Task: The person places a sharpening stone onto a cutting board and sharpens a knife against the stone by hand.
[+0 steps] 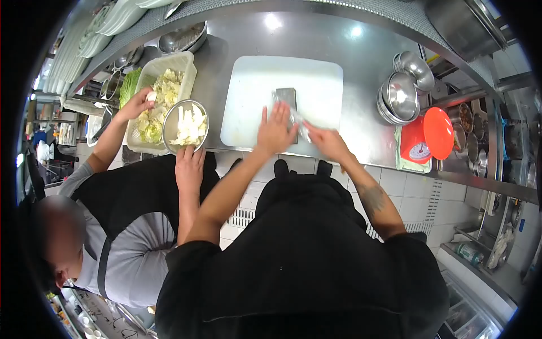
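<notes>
A flat grey rectangular piece (287, 97) lies on the white cutting board (248, 96); I cannot make out if it is a blade or a stone. Crumpled clear plastic (304, 131) lies over and beside it. Across the piece's near part rests my left hand (275, 130), flat with fingers stretched out, hiding some of it. Fingers closed, my right hand (329, 144) pinches the plastic at the piece's right side.
At left, a co-worker's hands handle cut cabbage in a cream basket (189, 76) and a steel bowl (164, 133). Stacked steel bowls (402, 96) and a red scale (415, 138) stand at right. A shelf edge (316, 8) runs overhead.
</notes>
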Tool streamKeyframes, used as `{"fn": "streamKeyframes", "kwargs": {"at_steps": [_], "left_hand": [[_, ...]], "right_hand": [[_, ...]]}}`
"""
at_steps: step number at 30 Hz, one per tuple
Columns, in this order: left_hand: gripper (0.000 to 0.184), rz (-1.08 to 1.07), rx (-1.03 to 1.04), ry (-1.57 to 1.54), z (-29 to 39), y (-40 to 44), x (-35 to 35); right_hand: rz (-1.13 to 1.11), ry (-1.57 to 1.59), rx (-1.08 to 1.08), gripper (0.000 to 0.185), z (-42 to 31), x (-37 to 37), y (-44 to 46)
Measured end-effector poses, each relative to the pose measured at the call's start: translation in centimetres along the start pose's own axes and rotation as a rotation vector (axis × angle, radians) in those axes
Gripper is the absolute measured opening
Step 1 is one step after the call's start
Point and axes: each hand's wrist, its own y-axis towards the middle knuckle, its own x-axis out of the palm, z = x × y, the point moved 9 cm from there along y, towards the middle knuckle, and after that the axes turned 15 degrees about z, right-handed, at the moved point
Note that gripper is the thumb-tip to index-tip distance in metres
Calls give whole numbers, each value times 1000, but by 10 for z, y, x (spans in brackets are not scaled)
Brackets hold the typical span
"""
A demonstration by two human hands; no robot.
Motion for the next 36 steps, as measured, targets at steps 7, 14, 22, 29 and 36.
{"fn": "streamKeyframes", "kwargs": {"at_steps": [7,14,22,29,36], "left_hand": [[69,8,1,57,10,-13,-1],[71,-48,-8,81,-25,22,10],[67,-41,6,83,-40,57,13],[69,12,-3,45,-15,2,0],[70,-72,29,160,-46,62,13]], "right_hand": [[-26,9,-42,43,4,-2,-15],[6,12,-59,39,-4,12,23],[31,37,-85,38,-4,11,55],[-13,1,-62,40,6,17,14],[90,11,-74,37,-16,9,70]]}}
